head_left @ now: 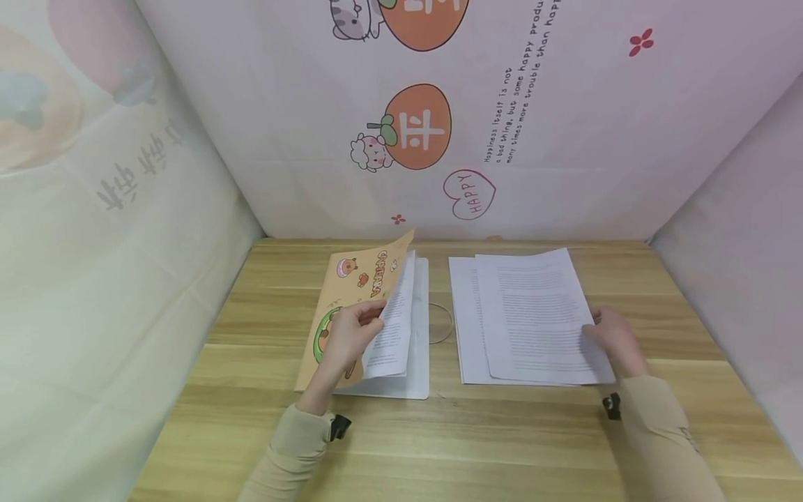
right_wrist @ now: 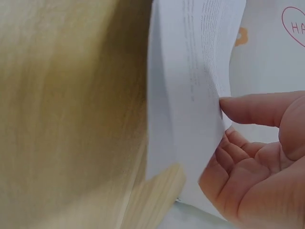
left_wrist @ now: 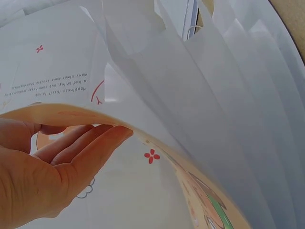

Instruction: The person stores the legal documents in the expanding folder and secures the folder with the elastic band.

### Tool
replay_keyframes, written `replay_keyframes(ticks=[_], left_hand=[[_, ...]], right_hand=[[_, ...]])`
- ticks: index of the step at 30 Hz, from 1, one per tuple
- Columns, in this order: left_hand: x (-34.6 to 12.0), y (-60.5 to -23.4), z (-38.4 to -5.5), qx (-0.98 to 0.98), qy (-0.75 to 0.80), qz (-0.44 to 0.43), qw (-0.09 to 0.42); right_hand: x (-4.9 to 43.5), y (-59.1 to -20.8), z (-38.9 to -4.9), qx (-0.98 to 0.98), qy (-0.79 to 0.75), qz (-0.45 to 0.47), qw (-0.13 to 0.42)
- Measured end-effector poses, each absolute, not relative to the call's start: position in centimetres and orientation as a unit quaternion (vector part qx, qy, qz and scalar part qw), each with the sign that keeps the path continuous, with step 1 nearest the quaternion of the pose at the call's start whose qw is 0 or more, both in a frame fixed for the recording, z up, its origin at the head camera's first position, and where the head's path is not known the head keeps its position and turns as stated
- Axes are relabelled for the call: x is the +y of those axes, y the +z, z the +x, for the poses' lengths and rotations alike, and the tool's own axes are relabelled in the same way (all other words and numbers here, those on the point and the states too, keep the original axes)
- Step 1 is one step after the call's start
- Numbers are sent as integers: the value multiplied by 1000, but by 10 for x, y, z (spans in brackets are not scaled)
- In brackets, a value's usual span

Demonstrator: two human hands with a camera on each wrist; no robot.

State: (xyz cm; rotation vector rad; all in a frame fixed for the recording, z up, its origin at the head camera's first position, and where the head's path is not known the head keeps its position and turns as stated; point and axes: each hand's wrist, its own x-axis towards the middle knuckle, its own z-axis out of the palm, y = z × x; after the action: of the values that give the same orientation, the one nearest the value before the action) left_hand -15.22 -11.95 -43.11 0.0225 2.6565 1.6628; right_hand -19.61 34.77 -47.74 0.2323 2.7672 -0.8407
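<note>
Folder (head_left: pixel 351 287), tan, one, with cartoon animals and lettering printed on its front cover; laid on the left part of a wood-grain table (head_left: pixel 502 439). The front cover is raised at its right side and is pinched at that edge by the left hand (head_left: pixel 353 335), the thumb set against the fingers. Printed sheets (head_left: pixel 392 338) are seen beneath the cover, above a white back panel (head_left: pixel 420 341); in the left wrist view a fan of pale leaves (left_wrist: pixel 214 95) is shown spread beside the cover. Thin loop (head_left: pixel 452 322), one, lying on the table at the right side of the back panel. Paper stack (head_left: pixel 536 321), white, one, placed to the right of the loop; printed text is borne by the top sheet, and the lower sheets are exposed along the left. The right edge of the stack is gripped between thumb and fingers by the right hand (head_left: pixel 616 339); how many sheets are taken cannot be told. Beige sleeves (head_left: pixel 665 432), two, worn on the arms, with a black device (head_left: pixel 339 427) shown at the left cuff. Backdrop (head_left: pixel 583 139), white, printed with orange fruit, cartoon animals, lettering and a red heart outline.
</note>
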Motion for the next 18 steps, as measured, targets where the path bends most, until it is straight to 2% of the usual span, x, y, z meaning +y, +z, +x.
replay_keyframes(ticks=[18], left_hand=[[-121,-431,-153,848,531,2,7]], right_hand=[[354,-478,-189,940,-313,78,109]])
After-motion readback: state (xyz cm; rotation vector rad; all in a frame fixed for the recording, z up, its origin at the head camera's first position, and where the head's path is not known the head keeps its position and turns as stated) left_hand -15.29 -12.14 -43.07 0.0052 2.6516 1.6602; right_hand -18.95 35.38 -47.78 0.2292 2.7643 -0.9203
